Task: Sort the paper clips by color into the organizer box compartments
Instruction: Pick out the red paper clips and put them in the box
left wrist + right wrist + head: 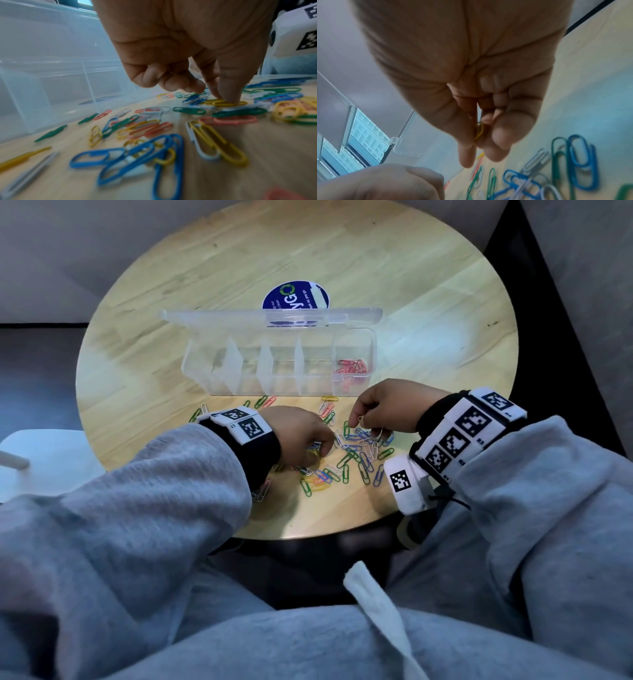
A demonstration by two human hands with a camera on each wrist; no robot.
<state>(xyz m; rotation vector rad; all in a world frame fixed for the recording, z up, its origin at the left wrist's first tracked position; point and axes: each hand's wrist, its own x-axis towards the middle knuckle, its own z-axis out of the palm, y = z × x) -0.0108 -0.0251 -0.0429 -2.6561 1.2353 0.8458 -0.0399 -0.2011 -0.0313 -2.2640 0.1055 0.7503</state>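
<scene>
Step in hand, as judged: collecting yellow clips from the loose pile; red appears done or well begun. Right hand (383,405), centre right of the head view, is raised just above the pile with fingers curled, pinching a yellow paper clip (479,132) between thumb and fingertips; the right wrist view shows the clip edge-on in the pinch. Left hand (301,436), centre of the head view, is down on the pile, fingertip and thumb closing on another yellow clip (229,103) that lies flat on the desk (428,302); whether it is lifted yet cannot be told. Organizer box (279,364) stands open behind the pile, upper centre of frame, lid tilted back. Count: five compartments; only the rightmost holds clips, a heap of red clips (352,368), too overlapped to count. The four others look empty. Loose pile (356,453): several dozen clips in green, blue, white, yellow and red, no exact count possible. Next move calls for carrying the pinched yellow clip over the box wall and dropping it into one empty compartment, then keeping that compartment for yellow only.
</scene>
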